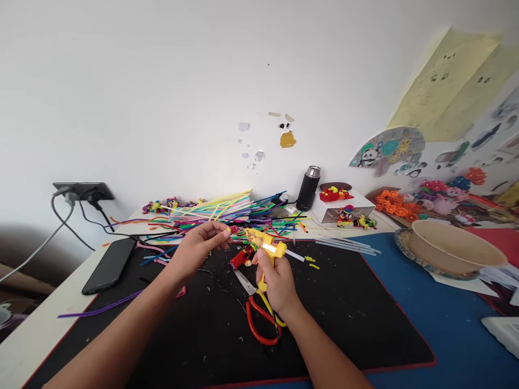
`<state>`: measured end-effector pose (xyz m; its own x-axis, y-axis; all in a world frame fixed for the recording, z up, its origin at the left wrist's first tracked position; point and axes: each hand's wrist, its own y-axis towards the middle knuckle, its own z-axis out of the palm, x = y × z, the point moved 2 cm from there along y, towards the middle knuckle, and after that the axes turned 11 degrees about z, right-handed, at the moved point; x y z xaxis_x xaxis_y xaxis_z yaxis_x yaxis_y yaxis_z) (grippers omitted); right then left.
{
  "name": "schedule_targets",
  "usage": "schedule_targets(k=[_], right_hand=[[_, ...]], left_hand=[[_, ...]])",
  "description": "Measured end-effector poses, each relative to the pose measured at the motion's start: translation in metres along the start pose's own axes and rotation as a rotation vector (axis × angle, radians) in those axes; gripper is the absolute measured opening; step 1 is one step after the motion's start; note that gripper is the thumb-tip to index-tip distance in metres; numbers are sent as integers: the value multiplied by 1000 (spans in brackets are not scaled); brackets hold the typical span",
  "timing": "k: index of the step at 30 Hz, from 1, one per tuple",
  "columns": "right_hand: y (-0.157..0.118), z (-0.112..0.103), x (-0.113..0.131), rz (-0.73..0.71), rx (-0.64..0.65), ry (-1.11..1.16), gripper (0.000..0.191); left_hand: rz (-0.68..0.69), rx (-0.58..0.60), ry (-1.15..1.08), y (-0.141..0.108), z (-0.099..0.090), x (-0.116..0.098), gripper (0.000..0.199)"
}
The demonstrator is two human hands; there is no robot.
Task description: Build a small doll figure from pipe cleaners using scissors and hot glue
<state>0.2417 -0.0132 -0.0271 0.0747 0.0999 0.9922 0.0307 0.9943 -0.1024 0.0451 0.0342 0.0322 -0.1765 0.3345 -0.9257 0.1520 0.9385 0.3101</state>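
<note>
My right hand [278, 278] is wrapped round the handle of a yellow glue gun [263, 243], whose nozzle points left. A clear glue stick [295, 255] sticks out of its back. My left hand [203, 246] pinches a small pink and yellow piece [234, 230] right by the nozzle. Whether the nozzle touches the piece I cannot tell. Just below lies a red fuzzy figure [242, 257] on the black mat [336, 319]. Scissors with red handles [259, 329] lie under my right hand, their blades towards the figure.
Many coloured pipe cleaners [219, 209] are piled along the wall. A black phone [108, 266] lies at the left. Behind stands a black bottle [308, 188], beside a white box [344, 205]. Glue sticks [347, 246] and a beige bowl [454, 246] are to the right.
</note>
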Motion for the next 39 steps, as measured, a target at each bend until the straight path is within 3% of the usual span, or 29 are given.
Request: schedule_targets(k=[39], right_hand=[[-2, 0, 0, -24, 0, -62, 62]], left_hand=[[-33, 14, -115, -1, 1, 2, 44]])
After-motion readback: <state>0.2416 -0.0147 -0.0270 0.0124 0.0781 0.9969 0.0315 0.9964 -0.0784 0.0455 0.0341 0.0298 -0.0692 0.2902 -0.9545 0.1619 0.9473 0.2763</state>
